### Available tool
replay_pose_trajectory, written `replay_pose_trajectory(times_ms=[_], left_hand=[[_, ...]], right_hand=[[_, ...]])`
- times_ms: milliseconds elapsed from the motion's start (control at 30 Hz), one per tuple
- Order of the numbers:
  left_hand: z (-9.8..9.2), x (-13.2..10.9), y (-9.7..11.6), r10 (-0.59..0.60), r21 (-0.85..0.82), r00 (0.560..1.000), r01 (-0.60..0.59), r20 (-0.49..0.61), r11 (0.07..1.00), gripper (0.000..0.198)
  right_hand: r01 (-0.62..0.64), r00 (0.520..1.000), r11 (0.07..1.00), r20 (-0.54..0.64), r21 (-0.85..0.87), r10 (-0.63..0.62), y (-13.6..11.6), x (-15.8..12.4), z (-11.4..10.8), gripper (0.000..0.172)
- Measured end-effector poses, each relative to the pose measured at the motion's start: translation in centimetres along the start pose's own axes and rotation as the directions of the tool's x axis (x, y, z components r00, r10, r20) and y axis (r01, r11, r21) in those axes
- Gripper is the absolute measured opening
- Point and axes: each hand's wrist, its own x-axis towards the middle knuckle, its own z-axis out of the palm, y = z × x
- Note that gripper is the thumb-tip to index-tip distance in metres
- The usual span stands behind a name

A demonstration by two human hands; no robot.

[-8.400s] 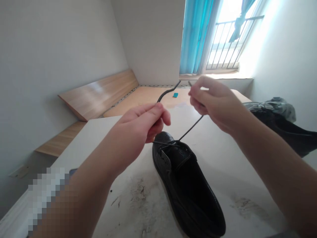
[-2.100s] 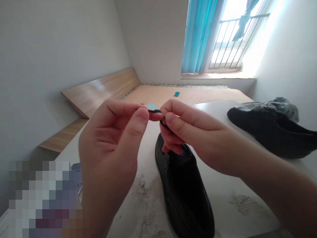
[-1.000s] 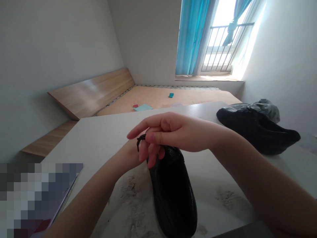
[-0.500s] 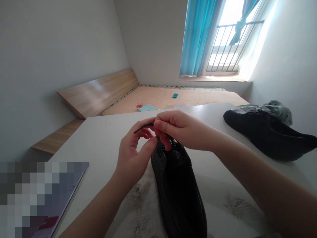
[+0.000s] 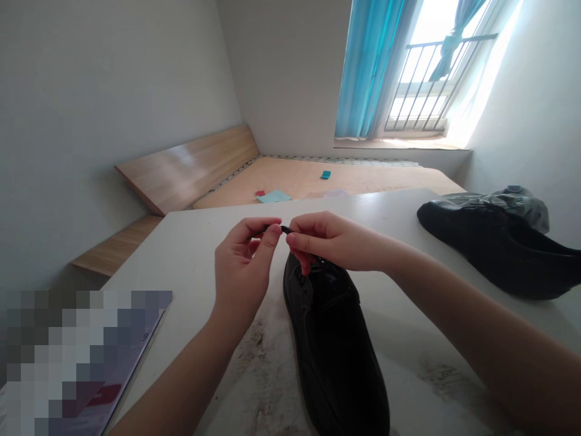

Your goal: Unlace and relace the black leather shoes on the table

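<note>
A black shoe (image 5: 338, 363) lies on the white table with its toe pointing away from me and its opening towards me. Above its laced front, a black shoelace (image 5: 285, 229) runs between my two hands. My left hand (image 5: 247, 260) pinches the lace between thumb and forefinger, just left of the shoe. My right hand (image 5: 329, 239) is closed on the same lace over the toe, its lower fingers near the eyelets. The toe and part of the lacing are hidden behind my right hand.
Another black shoe (image 5: 499, 248) rests at the right of the table (image 5: 190, 242), against a crumpled grey-green cloth (image 5: 521, 203). A flat purplish item (image 5: 140, 345), partly pixelated, lies at the left. Beyond the table is a bed (image 5: 385, 175) with small items on it.
My left thumb and forefinger have closed on the lace, whose end was loose over the open left hand. My right hand keeps its hold. The view has shifted slightly.
</note>
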Motion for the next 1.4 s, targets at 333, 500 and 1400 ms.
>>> replay_pose_trajectory(times_ms=[333, 500, 1400], left_hand=[[0.0, 0.3, -0.2, 0.008, 0.07, 1.0, -0.006, -0.023, 0.998, 0.017], [0.0, 0.2, -0.1, -0.002, 0.04, 0.999, 0.001, 0.035, 0.999, 0.016], [1.0, -0.6, -0.7, -0.17, -0.06, 0.97, 0.183, 0.172, 0.981, 0.012]], right_hand=[[-0.064, 0.985, 0.921, 0.121, -0.385, 0.119, -0.4, -0.8, -2.1, 0.03], [-0.046, 0.991, 0.956, 0.109, -0.289, 0.081, -0.6, -0.9, -1.9, 0.029], [-0.255, 0.951, 0.96, -0.209, -0.119, 0.227, 0.1, 0.1, -0.2, 0.022]])
